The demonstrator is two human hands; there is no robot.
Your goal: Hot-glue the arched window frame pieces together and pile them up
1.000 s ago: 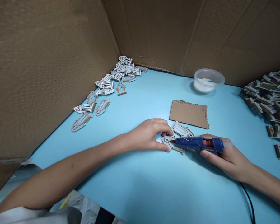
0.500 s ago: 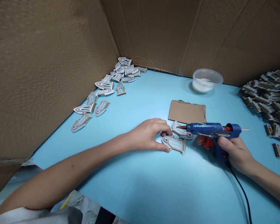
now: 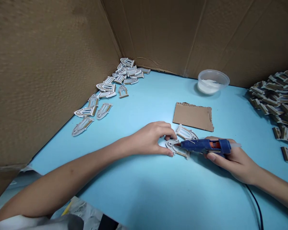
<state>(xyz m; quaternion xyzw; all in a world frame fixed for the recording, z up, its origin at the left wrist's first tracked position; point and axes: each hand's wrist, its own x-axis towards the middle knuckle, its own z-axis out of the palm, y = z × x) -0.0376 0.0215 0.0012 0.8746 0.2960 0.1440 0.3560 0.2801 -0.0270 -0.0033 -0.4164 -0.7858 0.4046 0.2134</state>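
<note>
My right hand (image 3: 232, 159) is wrapped round a blue glue gun (image 3: 204, 146), which points left. The gun's tip is over an arched white-and-brown frame piece (image 3: 182, 152) lying flat on the light blue table. My left hand (image 3: 162, 139) has thumb and fingers spread apart at the left end of that piece, the thumb at its near edge and the fingertips at its far side. A second arched piece (image 3: 184, 132) lies just behind it, partly covered by the gun.
A cardboard rectangle (image 3: 193, 116) lies behind the pieces, and a clear tub (image 3: 213, 82) with white contents stands further back. Arched pieces (image 3: 106, 87) are scattered at the left wall; a large pile (image 3: 278, 99) sits at the right. A black cord (image 3: 255, 203) trails toward the front.
My right hand has lowered and tilted the glue gun, moving its tip down and left from the rear piece to the nearer one. My left hand is almost unmoved.
</note>
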